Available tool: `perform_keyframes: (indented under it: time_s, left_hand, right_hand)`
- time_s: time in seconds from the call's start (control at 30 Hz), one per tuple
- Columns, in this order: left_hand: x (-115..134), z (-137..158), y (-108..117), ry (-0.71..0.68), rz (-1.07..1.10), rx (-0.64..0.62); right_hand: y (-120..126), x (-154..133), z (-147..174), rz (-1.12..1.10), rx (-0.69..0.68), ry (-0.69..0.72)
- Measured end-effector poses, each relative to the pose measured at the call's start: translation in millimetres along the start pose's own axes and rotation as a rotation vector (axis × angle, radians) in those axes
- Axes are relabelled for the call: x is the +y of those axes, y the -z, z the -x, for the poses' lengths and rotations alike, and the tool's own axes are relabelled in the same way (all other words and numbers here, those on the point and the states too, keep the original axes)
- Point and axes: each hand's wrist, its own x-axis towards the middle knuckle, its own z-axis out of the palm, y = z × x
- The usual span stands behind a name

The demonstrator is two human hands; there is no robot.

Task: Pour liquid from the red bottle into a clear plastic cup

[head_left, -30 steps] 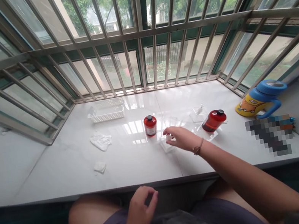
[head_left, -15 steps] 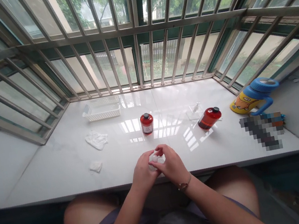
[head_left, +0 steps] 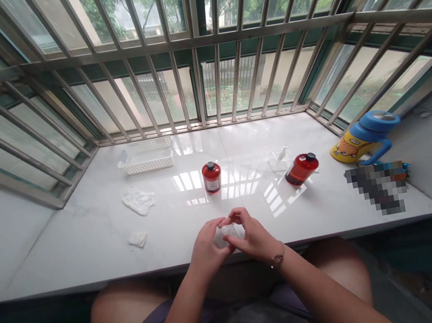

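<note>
the container [head_left: 234, 230] is clear — the bottles [head_left: 212, 176] [head_left: 301, 170] red.

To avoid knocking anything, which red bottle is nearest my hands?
The red bottle with the white label facing you, straight beyond your hands; the other bottle is farther right.

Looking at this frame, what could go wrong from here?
1. Drop: the left hand and right hand are around a clear container near the front edge of the white counter; a slip could send it over.
2. Knock: the labelled red bottle stands just beyond the hands; a forward move might tip it.
3. Missed object: the clear dispenser blends into the counter and could be bumped.
</note>
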Motion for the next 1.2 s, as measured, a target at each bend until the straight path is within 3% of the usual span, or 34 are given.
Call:
perform_keyframes:
  time_s: [0.13,0.33,0.47,0.83,1.2]
  left_hand:
    - [-2,2,-6,-0.002,-0.014,0.062]
    - [-4,4,-9,-0.017,-0.06,0.075]
    - [-6,5,-8,-0.03,-0.079,0.075]
    - [-5,4,-12,-0.032,-0.067,0.066]
    - [-4,5,-15,-0.037,-0.06,0.09]
  right_hand:
    - [-4,5,7,0.064,0.175,-0.052]
    - [8,8,9,0.114,0.144,0.057]
    - [16,8,15,0.149,0.233,0.046]
    - [-4,-3,21,0.232,0.285,-0.016]
    - [-10,-8,34,0.179,0.274,0.037]
